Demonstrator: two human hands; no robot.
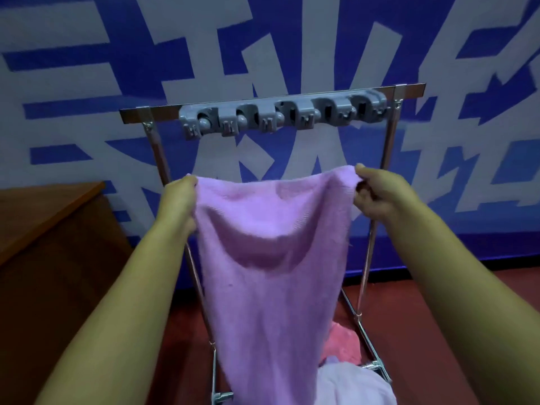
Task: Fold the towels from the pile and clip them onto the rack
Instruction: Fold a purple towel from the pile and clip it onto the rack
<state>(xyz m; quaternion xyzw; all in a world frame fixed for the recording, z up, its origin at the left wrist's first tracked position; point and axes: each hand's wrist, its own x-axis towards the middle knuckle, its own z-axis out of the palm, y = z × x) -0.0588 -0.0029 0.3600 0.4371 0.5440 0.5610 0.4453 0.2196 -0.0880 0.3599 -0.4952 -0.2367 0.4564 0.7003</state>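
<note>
A purple towel (271,258) hangs in front of me, stretched between both hands by its upper corners and sagging in the middle. My left hand (178,200) pinches the left corner and my right hand (377,194) pinches the right corner. Behind the towel stands a metal rack (137,114) with a grey strip of several clips (280,115) on its top bar, all without towels. Low at the rack's foot lies the pile: a pink towel (343,343) and a pale lilac towel (353,387), partly hidden by the purple one.
A brown wooden table (43,217) stands to the left. A blue and white patterned wall (87,83) is right behind the rack. The floor (423,331) is dark red.
</note>
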